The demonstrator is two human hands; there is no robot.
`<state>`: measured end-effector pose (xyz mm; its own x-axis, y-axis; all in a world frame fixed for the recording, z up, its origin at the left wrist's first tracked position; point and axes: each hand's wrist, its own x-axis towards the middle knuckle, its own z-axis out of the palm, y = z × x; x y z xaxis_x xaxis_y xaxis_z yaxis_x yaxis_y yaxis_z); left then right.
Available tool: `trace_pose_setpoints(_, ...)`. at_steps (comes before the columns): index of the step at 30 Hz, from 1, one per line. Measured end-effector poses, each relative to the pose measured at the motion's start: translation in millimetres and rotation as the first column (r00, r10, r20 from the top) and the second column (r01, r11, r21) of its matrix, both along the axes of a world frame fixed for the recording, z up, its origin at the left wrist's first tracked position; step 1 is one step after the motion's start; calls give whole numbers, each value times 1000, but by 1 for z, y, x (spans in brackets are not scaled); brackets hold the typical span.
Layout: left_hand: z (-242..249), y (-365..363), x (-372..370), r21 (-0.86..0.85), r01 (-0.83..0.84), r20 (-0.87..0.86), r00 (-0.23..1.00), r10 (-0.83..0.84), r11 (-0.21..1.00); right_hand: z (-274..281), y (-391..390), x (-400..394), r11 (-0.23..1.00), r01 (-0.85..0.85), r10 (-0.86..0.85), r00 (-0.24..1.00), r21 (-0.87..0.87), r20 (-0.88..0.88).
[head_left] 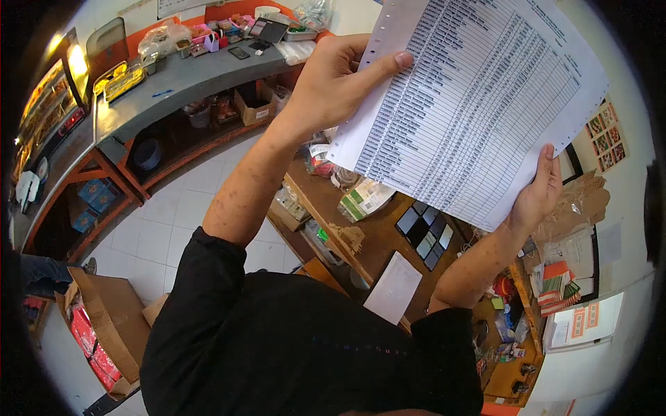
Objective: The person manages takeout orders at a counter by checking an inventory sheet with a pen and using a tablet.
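Note:
A large white printed sheet (479, 104) with rows of text, a ruled table and punched holes along its sides is held up at the upper right. My left hand (340, 83) grips its left edge, the thumb lying on the printed face and the fingers behind it. At the lower right edge my right hand (538, 191) pinches the sheet, with its other fingers partly hidden. Beneath the sheet, on the wooden desk, lie a white paper pad (393, 288) and a panel of several dark and pale rectangles (424, 232).
A curved grey counter (201, 76) holds yellow trays (123, 83), a phone (238, 53) and plastic bags. An open cardboard box (107, 319) with red packets stands on the tiled floor at the lower left. Beside it, a person's leg (45, 274) shows at the left edge.

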<state>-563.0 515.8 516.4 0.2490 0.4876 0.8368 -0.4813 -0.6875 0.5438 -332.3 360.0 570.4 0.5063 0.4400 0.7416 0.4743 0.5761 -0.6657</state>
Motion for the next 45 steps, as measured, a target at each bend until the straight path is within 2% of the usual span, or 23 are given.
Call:
trace_pose_setpoints(9, 0, 3, 3, 6, -31, -2, 1000, 31, 999, -2, 3, 6, 1000, 26, -26, 1000, -1, 4)
trace_pose_setpoints(11, 0, 2, 3, -44, -12, -9, 1000, 12, 999, -4, 4, 9, 999, 28, -29, 999, 21, 22)
trace_pose_setpoints(18, -4, 8, 12, -7, -45, 5, 999, 45, 999, -6, 5, 12, 1000, 23, -23, 1000, 1, 13)
trace_pose_setpoints(24, -8, 3, 16, -18, -40, -41, 998, 39, 999, -15, 4, 18, 998, 52, -53, 998, -31, -35)
trace_pose_setpoints(26, -10, -1, 18, -90, -40, -79, 996, 33, 995, -20, 5, 18, 997, 65, -67, 996, -33, -57)
trace_pose_setpoints(30, -30, 5, 29, -95, -69, -158, 986, 53, 993, -39, 1, 23, 993, 87, -95, 990, -80, -103)
trace_pose_setpoints(31, -35, 3, 31, -147, -66, -203, 978, 35, 987, -46, -1, 25, 988, 111, -122, 987, -110, -104)
trace_pose_setpoints(34, -58, 5, 41, -231, 3, -347, 934, -85, 973, -81, -5, 46, 969, 165, -186, 977, -182, -107)
trace_pose_setpoints(35, -64, 1, 43, -295, -25, -431, 896, -109, 955, -99, -7, 58, 960, 176, -205, 971, -216, -120)
trace_pose_setpoints(36, -82, 7, 50, -381, 35, -377, 907, -190, 924, -118, -9, 68, 945, 204, -231, 970, -255, -81)
trace_pose_setpoints(37, -90, -1, 56, -477, 78, -358, 892, -275, 875, -137, -15, 75, 888, 267, -288, 958, -373, 0)
trace_pose_setpoints(39, -115, -16, 70, -627, 27, -412, 836, -361, 778, -172, -27, 68, 900, 91, -212, 946, -427, -245)
trace_pose_setpoints(40, -139, -19, 78, -631, 58, -402, 829, -390, 774, -202, -36, 81, 882, -7, -135, 954, -472, -266)
trace_pose_setpoints(41, -157, -24, 83, -579, -57, -566, 746, -352, 813, -230, -48, 83, 860, 10, -157, 956, -509, -247)
trace_pose_setpoints(42, -187, -25, 84, -581, -30, -574, 723, -384, 813, -257, -56, 84, 839, 17, -165, 960, -544, -225)
trace_pose_setpoints(44, -231, -45, 92, -564, -71, -588, 734, -340, 823, -320, -78, 82, 820, -55, -179, 921, -570, -346)
trace_pose_setpoints(45, -245, -54, 92, -625, -99, -623, 662, -418, 774, -350, -96, 83, 755, -125, -247, 855, -644, -456)
